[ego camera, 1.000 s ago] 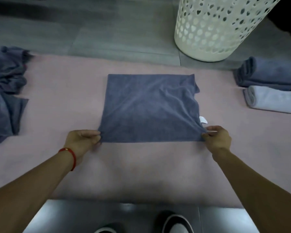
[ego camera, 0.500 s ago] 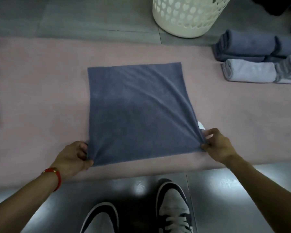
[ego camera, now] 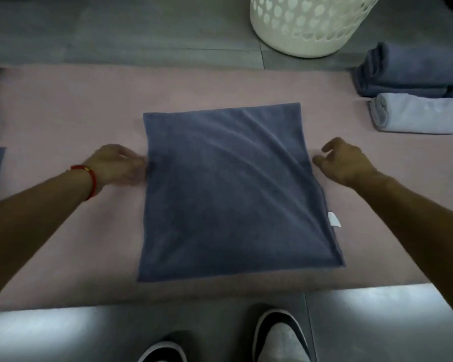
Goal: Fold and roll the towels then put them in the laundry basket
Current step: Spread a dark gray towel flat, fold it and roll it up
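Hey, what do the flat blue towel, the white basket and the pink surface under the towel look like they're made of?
Blue towel: soft matte cloth, probably microfiber or terry; it drapes in shallow creases and carries a sewn white tag. Basket: likely molded plastic, cream, smooth, with punched heart-shaped holes. Pink surface: looks like a matte fabric cover or mat; weave too blurred to tell.

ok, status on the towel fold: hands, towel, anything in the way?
Left hand at the blue towel left edge, grip unclear. Right hand open, beside right edge. Towel flat on pink mat, unrolled. Nothing in the way.
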Available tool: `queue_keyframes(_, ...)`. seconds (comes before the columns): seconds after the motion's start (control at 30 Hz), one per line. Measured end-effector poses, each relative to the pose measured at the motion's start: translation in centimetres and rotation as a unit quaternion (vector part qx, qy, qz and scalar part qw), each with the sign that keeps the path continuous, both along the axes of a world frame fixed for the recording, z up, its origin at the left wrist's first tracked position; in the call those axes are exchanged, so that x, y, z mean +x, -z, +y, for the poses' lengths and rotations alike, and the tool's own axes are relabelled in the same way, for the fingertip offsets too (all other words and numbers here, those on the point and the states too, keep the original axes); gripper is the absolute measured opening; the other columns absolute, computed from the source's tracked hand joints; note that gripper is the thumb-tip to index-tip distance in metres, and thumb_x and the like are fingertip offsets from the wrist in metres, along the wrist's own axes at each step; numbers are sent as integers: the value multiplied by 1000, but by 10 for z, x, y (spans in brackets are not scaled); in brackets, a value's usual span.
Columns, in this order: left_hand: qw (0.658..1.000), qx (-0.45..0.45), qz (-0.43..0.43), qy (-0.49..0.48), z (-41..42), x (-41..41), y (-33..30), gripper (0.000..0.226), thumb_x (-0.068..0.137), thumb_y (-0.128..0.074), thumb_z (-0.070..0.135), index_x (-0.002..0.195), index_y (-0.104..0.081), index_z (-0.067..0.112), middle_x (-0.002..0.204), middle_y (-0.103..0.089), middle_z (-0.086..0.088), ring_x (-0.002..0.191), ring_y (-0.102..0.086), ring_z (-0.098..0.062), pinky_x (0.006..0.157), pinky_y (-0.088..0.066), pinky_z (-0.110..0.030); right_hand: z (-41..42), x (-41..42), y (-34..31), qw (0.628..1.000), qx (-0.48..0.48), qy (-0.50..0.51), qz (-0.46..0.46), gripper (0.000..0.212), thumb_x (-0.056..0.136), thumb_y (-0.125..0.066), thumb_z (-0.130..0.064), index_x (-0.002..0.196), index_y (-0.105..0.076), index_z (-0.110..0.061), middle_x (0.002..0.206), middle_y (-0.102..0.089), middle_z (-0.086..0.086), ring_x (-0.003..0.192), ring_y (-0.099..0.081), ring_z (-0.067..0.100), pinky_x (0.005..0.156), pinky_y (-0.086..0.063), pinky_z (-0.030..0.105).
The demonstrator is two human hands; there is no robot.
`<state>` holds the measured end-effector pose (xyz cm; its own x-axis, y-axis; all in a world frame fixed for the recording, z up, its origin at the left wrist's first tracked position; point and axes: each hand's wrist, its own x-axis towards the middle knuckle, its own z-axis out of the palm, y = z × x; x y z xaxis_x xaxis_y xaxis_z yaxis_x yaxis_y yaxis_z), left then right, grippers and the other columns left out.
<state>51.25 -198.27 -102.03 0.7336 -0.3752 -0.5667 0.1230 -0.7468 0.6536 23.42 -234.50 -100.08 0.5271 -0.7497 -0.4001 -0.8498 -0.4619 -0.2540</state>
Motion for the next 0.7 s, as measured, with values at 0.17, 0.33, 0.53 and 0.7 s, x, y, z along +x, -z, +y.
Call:
queue_keyframes(0.17,990,-18,83,-112,-68,56,-6,47,99,-57,42,116,-60,-2,117,-66,-20,104,-65,-34,91,-55,-45,-52,99,11,999,13,2,-47,49,102,-55,-37,143,-46,-13,143,-51,20,124,-53,39,101,-46,43)
queue_keyframes(0.33,958,9,203,-200,-101,85,-3,48,102,-47,49,99,-53,1,100,-61,-16,90,-61,-30,84,-52,-49,-85,146,39,998,13,8,-68,46,100,-53,-41,140,-50,-18,138,-54,22,121,-55,43,102,-50,48)
queue_keyframes(0.53,958,-3,220,-184,-105,99,8,15,103,-49,14,100,-55,0,105,-64,-16,89,-65,-26,56,-61,-43,-99,154,56,992,-22,74,-98,36,97,-64,-31,118,-70,-4,121,-67,23,111,-63,41,98,-53,43)
queue_keyframes(0.7,985,-103,33,-137,-94,103,11,10,94,-62,1,86,-62,7,87,-66,-11,82,-66,-18,57,-57,-18,-94,140,50,956,65,124,-258,14,84,-77,-9,96,-78,-15,95,-74,5,87,-70,20,76,-57,24)
